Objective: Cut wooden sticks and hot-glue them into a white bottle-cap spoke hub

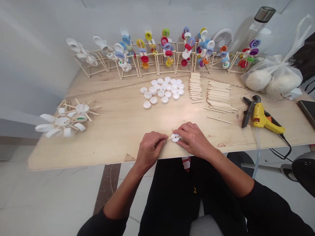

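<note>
1. At the far left of the wooden tabletop (118,137), two wheel-like models of white plastic caps (61,122) and wooden sticks lie on their sides. Along the back edge, a row of upright stick frames with colored caps (152,49) runs from left to right.
2. The left hand (150,149) rests near the front edge of the table. Its fingers (162,140) are close together, pinching the thin wooden stick (170,138) just left of the cap.
3. The white bottle cap (175,137) sits between the hands near the table's front edge, with the stick running across it and out both sides.
4. The right hand (194,139) arches over the cap's right side. Its fingers (181,131) are narrowly closed against the cap's edge.
5. Farther back, loose white caps (161,91) lie in a cluster beside two heaps of wooden sticks (218,96).
6. To the right, black-handled pliers (248,111) lie beside a yellow glue gun (263,119).
7. At the far right, a clear plastic bag (270,78) holds white contents, and a small white fan (221,40) stands behind the models.
</note>
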The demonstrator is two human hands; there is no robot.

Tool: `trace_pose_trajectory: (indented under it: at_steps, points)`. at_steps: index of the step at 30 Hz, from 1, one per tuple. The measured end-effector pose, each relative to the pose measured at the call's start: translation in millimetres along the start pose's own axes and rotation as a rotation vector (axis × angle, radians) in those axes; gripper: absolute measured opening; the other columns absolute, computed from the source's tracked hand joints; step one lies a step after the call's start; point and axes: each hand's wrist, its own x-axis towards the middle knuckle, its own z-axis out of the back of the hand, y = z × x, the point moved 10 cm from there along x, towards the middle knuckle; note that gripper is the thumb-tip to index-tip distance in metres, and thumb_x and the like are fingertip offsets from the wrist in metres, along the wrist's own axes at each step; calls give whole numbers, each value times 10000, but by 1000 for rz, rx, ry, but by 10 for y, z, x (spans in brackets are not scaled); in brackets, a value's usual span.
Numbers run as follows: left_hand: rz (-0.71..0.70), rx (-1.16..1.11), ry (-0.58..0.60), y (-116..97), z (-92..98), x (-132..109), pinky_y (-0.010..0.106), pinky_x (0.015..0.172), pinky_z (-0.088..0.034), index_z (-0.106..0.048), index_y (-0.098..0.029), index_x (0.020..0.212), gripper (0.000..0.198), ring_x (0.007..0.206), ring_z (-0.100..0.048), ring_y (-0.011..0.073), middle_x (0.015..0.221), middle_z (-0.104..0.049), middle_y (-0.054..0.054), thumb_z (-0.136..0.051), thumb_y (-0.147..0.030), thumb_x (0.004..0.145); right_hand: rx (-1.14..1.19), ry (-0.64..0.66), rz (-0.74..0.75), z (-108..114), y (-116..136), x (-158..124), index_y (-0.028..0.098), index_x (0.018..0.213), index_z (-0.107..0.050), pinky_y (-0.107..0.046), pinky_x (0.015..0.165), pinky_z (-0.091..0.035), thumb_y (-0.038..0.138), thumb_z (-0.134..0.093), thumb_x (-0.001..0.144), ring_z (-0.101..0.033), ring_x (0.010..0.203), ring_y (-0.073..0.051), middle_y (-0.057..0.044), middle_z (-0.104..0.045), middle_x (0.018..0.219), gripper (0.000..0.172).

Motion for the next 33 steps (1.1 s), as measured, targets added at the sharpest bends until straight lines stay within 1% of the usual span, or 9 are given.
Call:
trace_pose_trajectory:
  at_steps: [17, 33]
  points:
    - [2, 14, 9, 12, -37, 6, 357, 783, -432, -627, -234, 867, 137, 801, -601, 173, 817, -688, 7, -490, -235, 858, -16, 6, 1, -7, -4, 0, 191, 1107, -584, -349, 781, -344, 231, -552, 864, -471, 963, -222, -82, -596, 1001, 249]
    - [-24, 36, 11, -37, -50, 20, 355, 759, -416, -627, -236, 846, 151, 778, -597, 174, 789, -689, 1, -477, -219, 856, -17, 2, 2, 2, 2, 3, 197, 1098, -586, -351, 777, -344, 223, -556, 861, -475, 954, -226, -83, -599, 995, 241]
